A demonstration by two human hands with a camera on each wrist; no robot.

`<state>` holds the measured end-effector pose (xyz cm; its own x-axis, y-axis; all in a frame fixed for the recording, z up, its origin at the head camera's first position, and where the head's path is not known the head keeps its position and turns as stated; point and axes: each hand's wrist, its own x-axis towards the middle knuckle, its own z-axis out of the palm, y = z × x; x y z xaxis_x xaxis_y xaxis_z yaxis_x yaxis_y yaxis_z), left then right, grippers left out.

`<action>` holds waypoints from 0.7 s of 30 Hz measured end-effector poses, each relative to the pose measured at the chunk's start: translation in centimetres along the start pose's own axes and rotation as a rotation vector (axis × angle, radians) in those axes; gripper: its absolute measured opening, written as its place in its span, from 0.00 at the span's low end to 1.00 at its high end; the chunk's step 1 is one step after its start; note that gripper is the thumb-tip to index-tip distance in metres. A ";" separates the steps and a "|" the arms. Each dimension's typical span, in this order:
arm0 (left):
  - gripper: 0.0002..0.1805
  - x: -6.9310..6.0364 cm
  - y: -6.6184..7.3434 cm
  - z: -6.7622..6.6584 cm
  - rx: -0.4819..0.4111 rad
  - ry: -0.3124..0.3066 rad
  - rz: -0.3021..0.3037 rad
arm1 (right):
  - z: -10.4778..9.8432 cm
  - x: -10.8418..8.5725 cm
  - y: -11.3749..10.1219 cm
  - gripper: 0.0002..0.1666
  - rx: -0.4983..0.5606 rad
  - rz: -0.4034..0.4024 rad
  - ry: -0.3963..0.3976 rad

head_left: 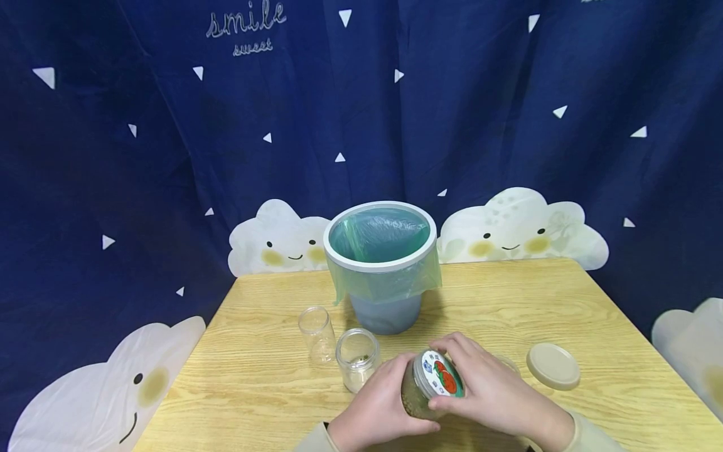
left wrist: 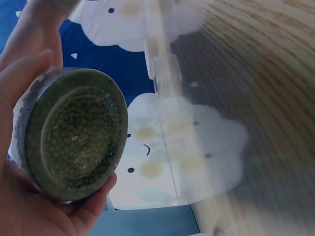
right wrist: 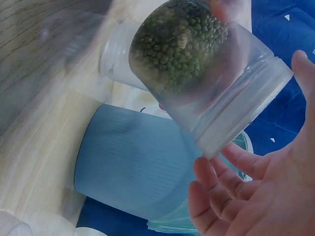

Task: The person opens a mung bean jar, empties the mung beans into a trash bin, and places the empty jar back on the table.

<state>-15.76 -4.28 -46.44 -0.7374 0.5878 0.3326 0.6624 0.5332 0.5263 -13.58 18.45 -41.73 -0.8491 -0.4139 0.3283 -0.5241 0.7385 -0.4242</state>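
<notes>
A clear plastic jar of green mung beans is held tilted above the table's near side. My left hand grips its body from the left; the left wrist view shows the jar's round bottom with beans behind it. My right hand holds the lid, which bears a tomato picture, thumb on the near rim and fingers on the far rim. In the right wrist view the lid end points toward the right palm. Close to the left hand stands an open clear jar with a little something inside.
Behind stands a light-blue bin lined with a green bag. A taller clear container is left of the open jar. On the right lies a beige lid; a clear round piece is partly hidden behind the right hand.
</notes>
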 end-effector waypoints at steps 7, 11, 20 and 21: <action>0.52 0.0 0.0 0.0 -0.006 -0.009 0.005 | -0.1 0.0 0.0 0.40 0.005 -0.009 -0.001; 0.52 0.0 -0.1 -0.2 -0.039 -0.034 -0.008 | -0.2 0.0 0.2 0.41 0.003 -0.035 -0.013; 0.50 0.0 -0.4 -0.5 -0.047 -0.071 -0.014 | -0.4 -0.3 0.9 0.44 -0.026 -0.163 -0.041; 0.50 0.0 -0.5 -0.6 -0.044 -0.078 -0.010 | -0.4 -0.3 0.9 0.45 -0.023 -0.181 -0.045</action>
<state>-16.13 -4.89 -46.24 -0.7305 0.6289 0.2662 0.6471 0.5129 0.5640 -13.80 19.49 -41.87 -0.7438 -0.5639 0.3589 -0.6669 0.6620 -0.3419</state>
